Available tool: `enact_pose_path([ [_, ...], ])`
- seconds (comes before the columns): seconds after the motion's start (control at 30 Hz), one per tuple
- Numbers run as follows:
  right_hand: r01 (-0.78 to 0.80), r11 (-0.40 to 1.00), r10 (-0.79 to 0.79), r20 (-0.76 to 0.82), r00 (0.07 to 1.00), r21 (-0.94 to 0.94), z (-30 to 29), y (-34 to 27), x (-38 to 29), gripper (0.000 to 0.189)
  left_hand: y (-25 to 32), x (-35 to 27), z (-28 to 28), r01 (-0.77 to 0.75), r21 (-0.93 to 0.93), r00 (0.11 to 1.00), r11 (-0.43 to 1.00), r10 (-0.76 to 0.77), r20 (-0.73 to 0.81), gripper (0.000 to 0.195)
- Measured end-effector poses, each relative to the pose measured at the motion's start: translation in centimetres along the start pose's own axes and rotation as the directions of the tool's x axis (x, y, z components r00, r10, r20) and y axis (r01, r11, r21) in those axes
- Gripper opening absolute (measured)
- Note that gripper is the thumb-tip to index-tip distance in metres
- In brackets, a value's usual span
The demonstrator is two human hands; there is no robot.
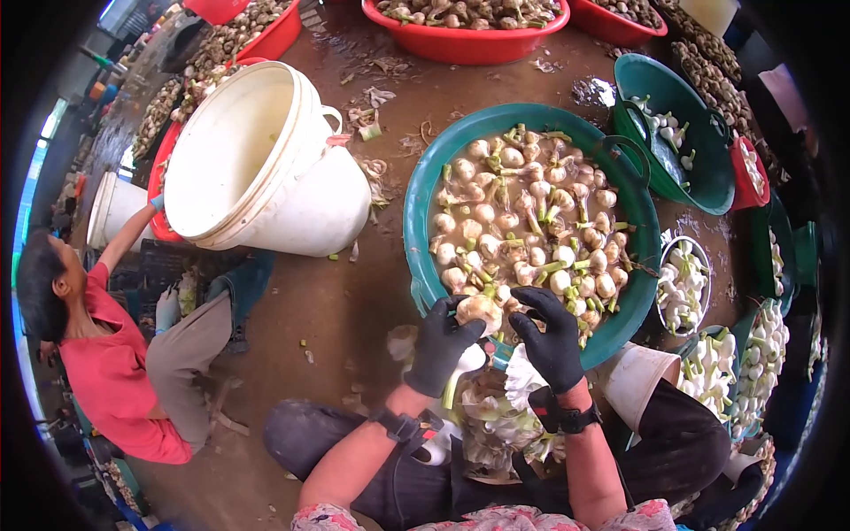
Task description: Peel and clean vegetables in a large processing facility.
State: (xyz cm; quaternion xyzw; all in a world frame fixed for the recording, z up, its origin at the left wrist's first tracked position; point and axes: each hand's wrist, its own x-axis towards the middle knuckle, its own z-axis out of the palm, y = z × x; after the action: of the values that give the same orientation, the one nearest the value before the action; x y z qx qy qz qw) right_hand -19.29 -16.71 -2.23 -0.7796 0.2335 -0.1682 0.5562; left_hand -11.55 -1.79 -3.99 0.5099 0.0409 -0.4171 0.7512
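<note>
My left hand (441,348), in a black glove, holds a brownish unpeeled garlic bulb (479,313) between fingers and thumb. Just right of the bulb is my right hand (551,338), also black-gloved, its fingers apart and bent over the near rim of a green plastic tub (425,226). Murky water and many garlic bulbs with cut stems (508,219) fill the tub. Below my left hand a clean white bulb with a green stem (468,362) lies near my lap. Garlic peelings (498,418) are heaped between my legs.
A large white bucket (312,199) leans at the left, beside a seated person in a red top (106,372). Red tubs (465,46) of garlic stand at the back. On the right are a second green tub (697,99), a bowl of peeled bulbs (682,285) and a white pail (641,378).
</note>
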Motion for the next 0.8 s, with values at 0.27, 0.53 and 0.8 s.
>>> enact_pose_path([
  [0.27,0.17,0.924,-0.222,-0.12,0.968,-0.342,2.0,-1.6,-1.7,0.012,-1.5,-0.4,0.4,-0.307,0.525,0.916,0.794,0.397,-0.065,0.039],
  [0.53,0.134,0.919,-0.2,-0.146,0.969,-0.37,2.6,-0.8,-2.5,0.008,-0.7,-1.0,0.5,-0.325,0.652,0.897,0.685,0.441,-0.016,0.039],
  [0.8,-0.176,0.965,0.137,-0.197,0.971,-0.197,0.9,0.4,-2.4,0.006,0.9,-1.4,-0.1,-0.122,0.349,0.986,0.929,0.074,0.146,0.041],
])
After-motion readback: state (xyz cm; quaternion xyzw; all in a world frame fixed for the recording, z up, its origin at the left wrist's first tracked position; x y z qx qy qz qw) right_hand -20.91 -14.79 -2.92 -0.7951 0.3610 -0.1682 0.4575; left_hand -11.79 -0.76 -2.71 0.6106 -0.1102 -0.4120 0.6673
